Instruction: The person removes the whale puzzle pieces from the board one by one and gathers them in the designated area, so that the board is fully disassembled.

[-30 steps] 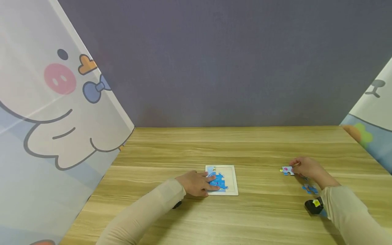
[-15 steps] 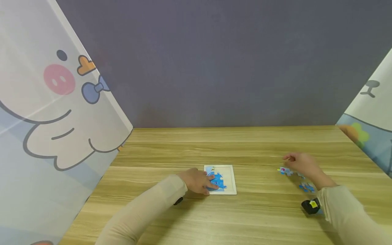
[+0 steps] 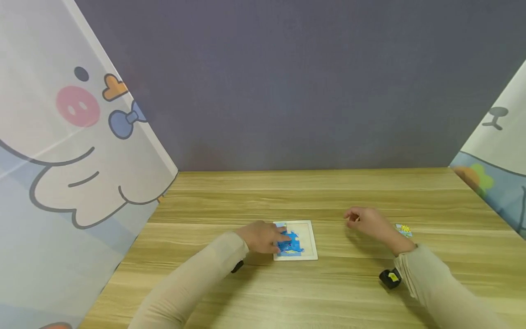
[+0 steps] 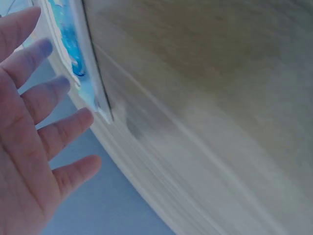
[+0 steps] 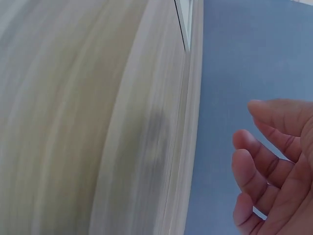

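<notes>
A square white puzzle tray (image 3: 313,242) lies on the table, with joined blue pieces (image 3: 292,242) filling its left part. My left hand (image 3: 263,236) is over the tray's left edge; in the left wrist view that hand (image 4: 34,117) has its fingers spread beside the tray (image 4: 95,63). To the right of the tray, my right hand (image 3: 371,225) is above the table with nothing visible in it. The right wrist view shows the fingers of this hand (image 5: 279,166) loosely bent, with a gap between them and the thumb. A piece with a yellow sun (image 3: 404,229) lies behind the right wrist.
The wooden table (image 3: 230,196) meets a grey panel (image 3: 287,91) at its back edge. Printed cloths with cartoon figures (image 3: 82,151) stand at both sides. A black wrist device (image 3: 389,278) is under the right sleeve.
My right hand has moved left from the loose pieces toward the tray, and a sun piece shows behind its wrist. The left hand has shifted slightly, its fingers lifting on the tray's pieces.
</notes>
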Tool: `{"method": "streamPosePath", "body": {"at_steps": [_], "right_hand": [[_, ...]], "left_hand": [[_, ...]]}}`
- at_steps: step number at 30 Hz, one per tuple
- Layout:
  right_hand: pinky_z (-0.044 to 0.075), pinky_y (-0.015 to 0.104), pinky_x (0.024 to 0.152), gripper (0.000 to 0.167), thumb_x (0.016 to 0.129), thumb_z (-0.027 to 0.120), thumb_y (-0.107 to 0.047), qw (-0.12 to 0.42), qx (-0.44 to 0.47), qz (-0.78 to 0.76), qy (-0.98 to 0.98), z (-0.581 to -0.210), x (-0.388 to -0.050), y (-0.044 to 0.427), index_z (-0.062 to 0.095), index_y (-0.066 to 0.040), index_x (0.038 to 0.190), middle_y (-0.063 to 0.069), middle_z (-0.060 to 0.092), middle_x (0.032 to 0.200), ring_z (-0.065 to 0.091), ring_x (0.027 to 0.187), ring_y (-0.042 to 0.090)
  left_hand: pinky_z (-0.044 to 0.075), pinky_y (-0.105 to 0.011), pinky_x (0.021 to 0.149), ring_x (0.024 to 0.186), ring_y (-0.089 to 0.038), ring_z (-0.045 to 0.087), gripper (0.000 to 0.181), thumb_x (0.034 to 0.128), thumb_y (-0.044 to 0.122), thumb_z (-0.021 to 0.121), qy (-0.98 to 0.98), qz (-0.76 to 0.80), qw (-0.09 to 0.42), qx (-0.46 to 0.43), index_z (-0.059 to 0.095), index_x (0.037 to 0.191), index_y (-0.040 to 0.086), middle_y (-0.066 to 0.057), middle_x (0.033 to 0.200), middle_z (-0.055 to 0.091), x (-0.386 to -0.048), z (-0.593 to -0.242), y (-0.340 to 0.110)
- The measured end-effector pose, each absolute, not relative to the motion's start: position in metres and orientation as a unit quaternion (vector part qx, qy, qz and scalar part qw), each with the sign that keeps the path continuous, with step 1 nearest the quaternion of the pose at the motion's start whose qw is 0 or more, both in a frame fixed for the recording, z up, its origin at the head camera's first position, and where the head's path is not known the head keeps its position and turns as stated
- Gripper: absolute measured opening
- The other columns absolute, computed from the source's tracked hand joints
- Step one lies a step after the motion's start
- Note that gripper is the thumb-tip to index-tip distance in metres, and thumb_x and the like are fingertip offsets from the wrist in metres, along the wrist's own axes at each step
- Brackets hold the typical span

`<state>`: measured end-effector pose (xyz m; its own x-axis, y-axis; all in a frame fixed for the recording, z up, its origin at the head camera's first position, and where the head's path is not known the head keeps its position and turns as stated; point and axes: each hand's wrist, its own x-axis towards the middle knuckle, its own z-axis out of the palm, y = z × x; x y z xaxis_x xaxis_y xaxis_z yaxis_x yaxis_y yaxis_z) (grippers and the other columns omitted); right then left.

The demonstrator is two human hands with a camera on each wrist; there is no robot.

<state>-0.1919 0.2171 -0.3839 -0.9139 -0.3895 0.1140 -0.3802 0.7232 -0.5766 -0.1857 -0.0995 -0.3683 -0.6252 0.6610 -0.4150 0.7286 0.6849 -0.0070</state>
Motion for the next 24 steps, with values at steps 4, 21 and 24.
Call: {"method": "streamPosePath", "body": {"at_steps": [4, 21, 24], "right_hand": [[0.037, 0.026, 0.051, 0.017, 0.087, 0.065, -0.006, 0.006, -0.224, -0.297, 0.928, -0.385, -0.193, 0.201, 0.068, 0.001, 0.102, -0.002, 0.061, 0.08, 0.042, 0.057, 0.007], [0.047, 0.026, 0.061, 0.017, 0.083, 0.071, -0.014, 0.019, -0.341, -0.231, 0.911, -0.393, -0.2, 0.137, 0.071, -0.005, 0.097, -0.002, 0.066, 0.081, 0.056, 0.069, 0.007], [0.045, 0.024, 0.059, 0.019, 0.083, 0.072, -0.016, 0.017, -0.349, -0.208, 0.914, -0.393, -0.201, 0.131, 0.072, -0.005, 0.099, -0.003, 0.066, 0.081, 0.054, 0.068, 0.006]], "left_hand": [[0.032, -0.042, 0.109, 0.14, -0.023, 0.03, 0.057, 0.0978, 0.043, 0.051, 0.907, -0.084, 0.194, 0.365, 0.036, 0.15, 0.026, 0.003, 0.155, 0.028, -0.189, -0.373, -0.101], [0.031, -0.044, 0.109, 0.143, -0.017, 0.023, 0.065, 0.097, 0.053, 0.045, 0.912, -0.109, 0.203, 0.338, 0.028, 0.152, 0.023, 0.005, 0.158, 0.02, -0.193, -0.385, -0.098], [0.031, -0.045, 0.109, 0.143, -0.016, 0.022, 0.067, 0.0962, 0.054, 0.046, 0.911, -0.115, 0.206, 0.337, 0.028, 0.153, 0.023, 0.005, 0.157, 0.02, -0.192, -0.385, -0.098]]}}
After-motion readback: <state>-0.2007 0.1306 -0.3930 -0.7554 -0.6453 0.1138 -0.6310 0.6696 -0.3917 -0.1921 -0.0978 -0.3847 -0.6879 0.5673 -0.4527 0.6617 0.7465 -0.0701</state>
